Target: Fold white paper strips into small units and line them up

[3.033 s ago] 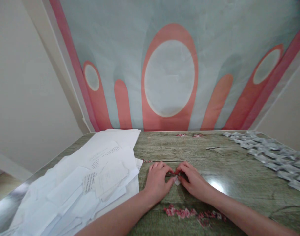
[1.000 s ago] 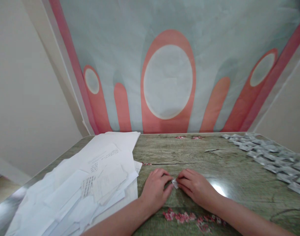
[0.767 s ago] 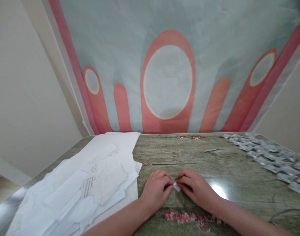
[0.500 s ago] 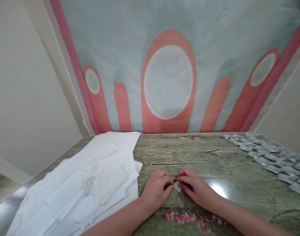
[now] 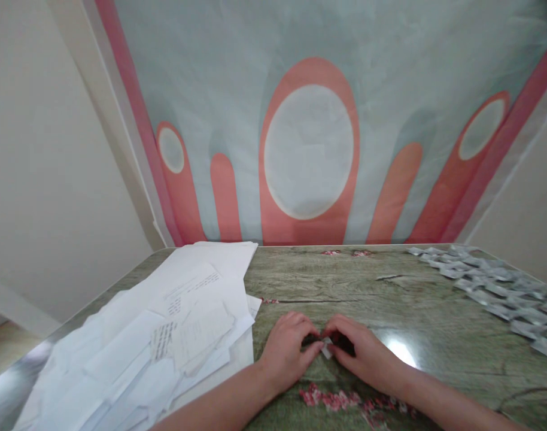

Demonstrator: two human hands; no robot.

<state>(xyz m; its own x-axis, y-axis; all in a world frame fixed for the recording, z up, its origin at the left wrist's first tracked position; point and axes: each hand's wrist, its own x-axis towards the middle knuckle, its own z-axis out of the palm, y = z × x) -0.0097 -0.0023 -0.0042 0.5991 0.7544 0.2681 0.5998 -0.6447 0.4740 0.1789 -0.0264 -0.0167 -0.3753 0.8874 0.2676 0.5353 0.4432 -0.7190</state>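
Observation:
Between my two hands is a small folded piece of white paper, pinched at the fingertips just above the wood-patterned table. My left hand has its thumb and index finger closed on the paper's left side. From the other side, my right hand grips it with thumb and forefinger. The fingers cover part of the paper, so its full shape is hidden. To the left of my left hand lies a loose pile of white paper sheets, some of them printed.
Along the right side of the table, several small folded paper pieces are laid in overlapping rows. Pink flower prints mark the tabletop near my wrists. Behind the table's far edge stands a wall covering with red shapes.
My fingertips have shifted slightly on the small paper, and it has turned a little. The whole view has moved slightly; the piles look the same.

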